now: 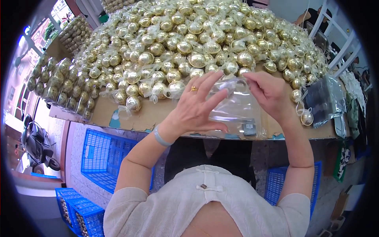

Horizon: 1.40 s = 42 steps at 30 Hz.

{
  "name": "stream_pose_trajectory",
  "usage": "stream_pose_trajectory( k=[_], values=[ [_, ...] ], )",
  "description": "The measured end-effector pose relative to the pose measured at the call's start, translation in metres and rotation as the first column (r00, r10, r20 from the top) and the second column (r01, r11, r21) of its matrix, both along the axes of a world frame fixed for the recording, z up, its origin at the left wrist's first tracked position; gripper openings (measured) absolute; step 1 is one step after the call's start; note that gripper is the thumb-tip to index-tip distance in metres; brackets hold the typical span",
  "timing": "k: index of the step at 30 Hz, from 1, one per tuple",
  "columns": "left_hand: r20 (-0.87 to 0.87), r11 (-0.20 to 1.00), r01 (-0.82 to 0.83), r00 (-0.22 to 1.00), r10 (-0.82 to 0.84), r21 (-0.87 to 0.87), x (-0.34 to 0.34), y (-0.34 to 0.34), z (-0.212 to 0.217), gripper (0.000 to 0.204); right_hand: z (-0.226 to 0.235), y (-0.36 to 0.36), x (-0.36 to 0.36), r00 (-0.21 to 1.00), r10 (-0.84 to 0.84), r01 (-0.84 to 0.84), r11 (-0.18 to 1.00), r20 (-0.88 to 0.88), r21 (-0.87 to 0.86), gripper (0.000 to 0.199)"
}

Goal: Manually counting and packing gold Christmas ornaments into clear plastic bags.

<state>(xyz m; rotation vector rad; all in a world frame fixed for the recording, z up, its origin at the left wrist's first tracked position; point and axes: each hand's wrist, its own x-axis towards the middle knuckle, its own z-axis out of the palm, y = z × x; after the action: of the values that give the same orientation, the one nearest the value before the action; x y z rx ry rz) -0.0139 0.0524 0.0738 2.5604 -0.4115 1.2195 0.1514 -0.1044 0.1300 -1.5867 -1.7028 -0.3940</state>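
Observation:
A clear plastic box lies on the cardboard-covered table in front of me, with a small dark barcode label at its near end. My right hand is closed in a pinch at the box's far right corner. Over the box's left side is my left hand, its fingers spread and holding nothing; whether it touches the plastic I cannot tell. Just beyond both hands rises a big heap of shiny gold baubles with pale sheer ribbons.
Clear packs of gold baubles stand at the table's left end. Flat clear plastic packaging is stacked at the right. Blue plastic crates sit on the floor at left, another blue crate at right. A person is at far right.

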Motion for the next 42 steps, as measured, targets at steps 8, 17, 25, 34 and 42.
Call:
stream_pose_trajectory(
  k=[8, 17, 25, 34, 42],
  values=[
    [0.083, 0.994, 0.109, 0.991, -0.106, -0.032, 0.003, 0.007, 0.027, 0.072, 0.031, 0.012, -0.003, 0.981, -0.074, 0.061, 0.995, 0.177, 0.076, 0.022],
    [0.137, 0.921, 0.310, 0.949, -0.285, -0.236, 0.004, 0.006, 0.018, 0.093, 0.049, 0.012, 0.004, 0.823, 0.287, -0.276, 0.956, -0.489, 0.097, 0.018],
    [0.338, 0.869, 0.396, 0.895, -0.292, -0.296, 0.021, -0.001, -0.018, 0.088, 0.036, 0.002, 0.021, 0.200, 0.449, 0.113, 0.872, -0.871, 0.476, 0.020],
    [0.353, 0.817, 0.349, 0.916, -0.193, -0.459, 0.024, -0.001, -0.036, 0.076, -0.035, 0.002, -0.014, 0.974, 0.215, -0.130, 0.774, -0.065, 0.620, 0.030],
    [0.297, 0.845, 0.333, 0.929, -0.219, -0.419, 0.023, 0.004, -0.037, 0.045, -0.056, 0.011, -0.004, 0.881, 0.428, -0.301, 0.835, -0.200, 0.461, 0.028]
  ],
)
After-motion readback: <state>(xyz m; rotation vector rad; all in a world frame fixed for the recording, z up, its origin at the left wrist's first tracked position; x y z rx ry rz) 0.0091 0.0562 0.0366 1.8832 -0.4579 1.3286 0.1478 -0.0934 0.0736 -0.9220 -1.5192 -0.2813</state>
